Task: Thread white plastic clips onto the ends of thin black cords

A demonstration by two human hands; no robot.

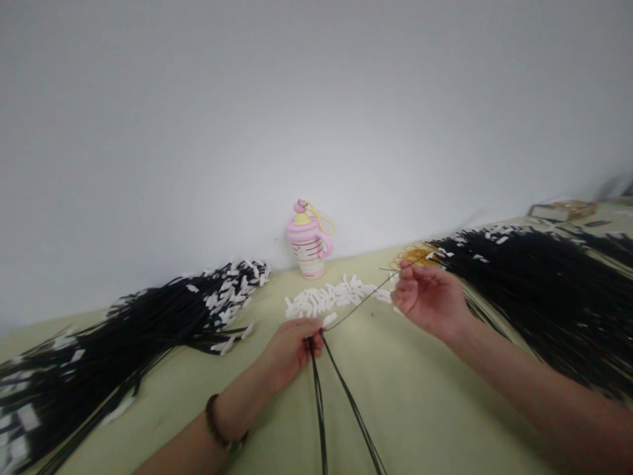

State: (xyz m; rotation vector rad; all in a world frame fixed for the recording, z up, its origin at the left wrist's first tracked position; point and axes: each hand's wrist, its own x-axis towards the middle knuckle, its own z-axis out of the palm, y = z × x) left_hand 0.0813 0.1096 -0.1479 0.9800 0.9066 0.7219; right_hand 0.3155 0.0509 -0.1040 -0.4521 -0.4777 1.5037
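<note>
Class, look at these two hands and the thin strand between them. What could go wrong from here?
The thin strand between the left hand and right hand might slip free. The white piece at the left hand could drop among the similar loose white pieces beyond. The right hand might snag the yellow bands behind it.

Bare tabletop (420,402) lies between cords (364,432) and right forearm (519,379); white pieces (316,300) and a pink cup (307,251) block beyond.
</note>
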